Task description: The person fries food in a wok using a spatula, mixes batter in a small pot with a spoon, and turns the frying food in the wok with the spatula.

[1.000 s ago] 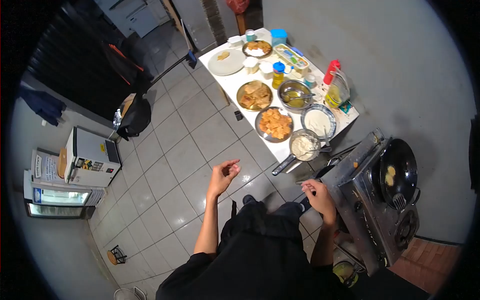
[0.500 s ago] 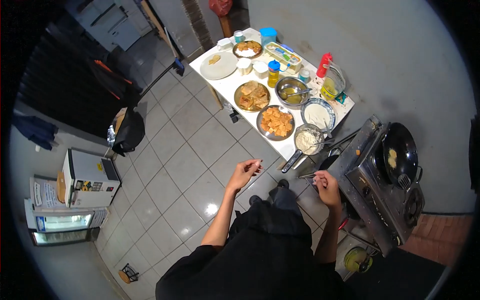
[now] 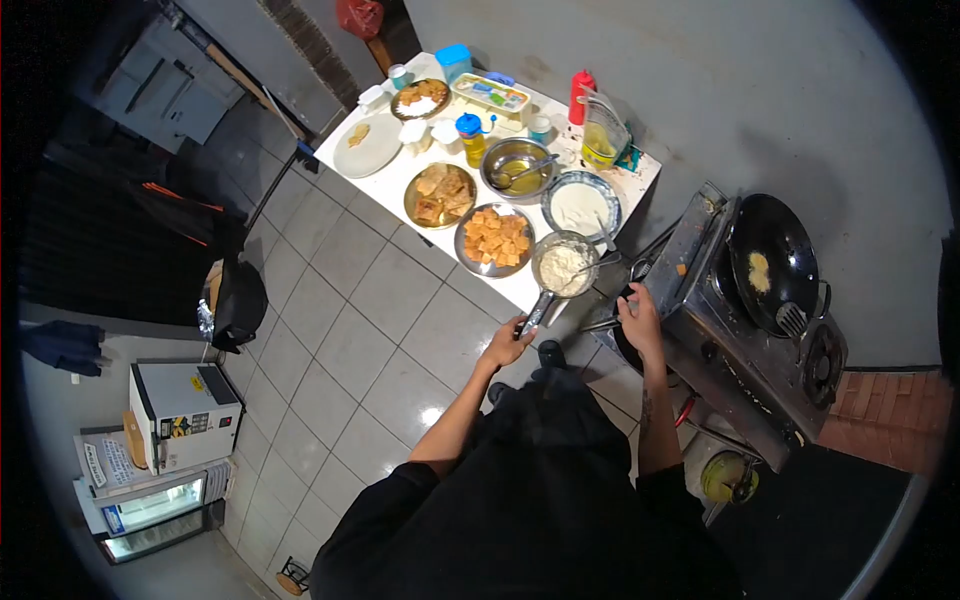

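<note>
My left hand (image 3: 509,346) is at the black handle (image 3: 537,313) of a pan of white batter (image 3: 565,266), its fingers curled at the handle's end. The pan sits at the table's near corner with a spoon in it. My right hand (image 3: 639,310) is raised between the pan and the stove, thumb and fingers close together; whether anything is between them is too small to tell. Near the pan stand a plate of orange cubes (image 3: 496,240) and a bowl of white liquid (image 3: 580,205). A wok (image 3: 773,262) holds yellowish pieces and a slotted spatula (image 3: 791,319).
The white table (image 3: 395,199) also bears a steel bowl (image 3: 517,168), a plate of fried pieces (image 3: 440,195), a yellow bottle (image 3: 472,142) and a red bottle (image 3: 581,97). The stove (image 3: 741,371) stands at the right, with a green bucket (image 3: 727,477) below.
My left hand has moved forward to the pan's handle. My right hand has moved forward beside the stove. The view has shifted, and the table now appears further left and nearer.
</note>
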### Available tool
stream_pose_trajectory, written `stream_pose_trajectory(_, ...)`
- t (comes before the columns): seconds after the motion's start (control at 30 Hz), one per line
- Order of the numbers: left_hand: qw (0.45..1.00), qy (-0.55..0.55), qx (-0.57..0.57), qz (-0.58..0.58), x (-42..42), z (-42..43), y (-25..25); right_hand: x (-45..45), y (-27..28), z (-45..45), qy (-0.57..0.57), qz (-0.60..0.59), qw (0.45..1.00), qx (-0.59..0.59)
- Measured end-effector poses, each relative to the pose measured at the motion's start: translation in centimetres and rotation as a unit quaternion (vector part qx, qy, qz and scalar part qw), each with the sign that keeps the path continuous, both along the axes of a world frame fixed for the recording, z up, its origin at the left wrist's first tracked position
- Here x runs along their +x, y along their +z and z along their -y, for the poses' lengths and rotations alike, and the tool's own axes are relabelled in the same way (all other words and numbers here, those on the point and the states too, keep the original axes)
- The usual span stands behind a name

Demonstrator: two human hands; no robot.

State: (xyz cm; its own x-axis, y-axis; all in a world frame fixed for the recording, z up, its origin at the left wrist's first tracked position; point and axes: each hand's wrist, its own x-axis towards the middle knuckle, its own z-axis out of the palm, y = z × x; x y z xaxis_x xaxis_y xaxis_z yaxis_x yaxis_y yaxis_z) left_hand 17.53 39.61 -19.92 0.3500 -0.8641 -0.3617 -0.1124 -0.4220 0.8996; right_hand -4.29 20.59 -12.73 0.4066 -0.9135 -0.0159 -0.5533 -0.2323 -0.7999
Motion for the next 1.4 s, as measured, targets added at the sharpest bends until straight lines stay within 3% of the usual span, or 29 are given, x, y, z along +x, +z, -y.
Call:
stream_pose_trajectory(0.17, 0.997, 0.003, 0.041, -0.068, -0.1, 2.5, -0.9, 1.5, -2.4, 4.5, 0.014, -0.014, 0.999, -0.025)
stream_pose_trajectory(0.23, 0.993, 0.026, 0.032, -0.112, -0.6, 3.7, -0.2, 2.9, -3.5, 6.2, 0.026, 0.015, 0.991, -0.131)
stream_pose_trajectory(0.3, 0.992, -0.002, 0.052, -0.112, -0.7, 5.1, 0.4, 4.5, -3.7, 7.8, 0.046, 0.026, 0.995, -0.090)
stream_pose_trajectory(0.37, 0.970, 0.044, 0.057, -0.230, -1.2, 6.5, 0.8, 5.6, -3.4, 8.5, 0.072, 0.035, 0.995, -0.052)
stream_pose_trajectory(0.43, 0.958, 0.040, 0.068, -0.277, -1.3, 7.2, 0.5, 6.8, -3.3, 9.1, 0.081, -0.021, 0.996, 0.003)
stream_pose_trajectory(0.5, 0.936, 0.058, 0.077, -0.337, -1.5, 7.6, 0.6, 7.2, -3.4, 9.1, 0.077, -0.016, 0.996, -0.038)
stream_pose_trajectory(0.57, 0.944, 0.072, 0.090, -0.309, -2.2, 7.4, 0.8, 6.9, -3.7, 9.0, 0.200, -0.109, 0.972, -0.061)
stream_pose_trajectory(0.63, 0.965, 0.095, 0.055, -0.237, -3.0, 6.8, 1.2, 6.6, -3.6, 6.8, 0.189, -0.102, 0.972, -0.096)
stream_pose_trajectory(0.67, 0.976, 0.094, 0.035, -0.195, -3.5, 6.1, 1.5, 6.3, -2.8, 6.2, 0.219, -0.173, 0.960, -0.034)
stream_pose_trajectory(0.7, 0.984, 0.086, 0.035, -0.152, -3.8, 5.4, 2.2, 5.8, -2.1, 5.5, 0.238, -0.173, 0.956, -0.011)
stream_pose_trajectory(0.9, 0.972, 0.083, -0.001, -0.219, -4.2, 2.1, 5.4, 4.3, 7.9, 2.8, 0.323, -0.174, 0.926, -0.089)
stream_pose_trajectory(1.07, 0.992, 0.068, -0.018, -0.106, -4.2, 1.7, 13.1, 5.1, 14.3, 3.9, 0.371, -0.145, 0.861, -0.316)
stream_pose_trajectory(1.2, 0.991, 0.098, -0.018, -0.093, -3.9, 1.9, 16.4, 6.4, 16.1, 4.8, 0.395, -0.158, 0.828, -0.365)
stream_pose_trajectory(1.4, 0.985, 0.126, -0.077, -0.093, -3.2, 2.2, 19.2, 6.2, 17.3, 3.1, 0.471, -0.137, 0.805, -0.333)
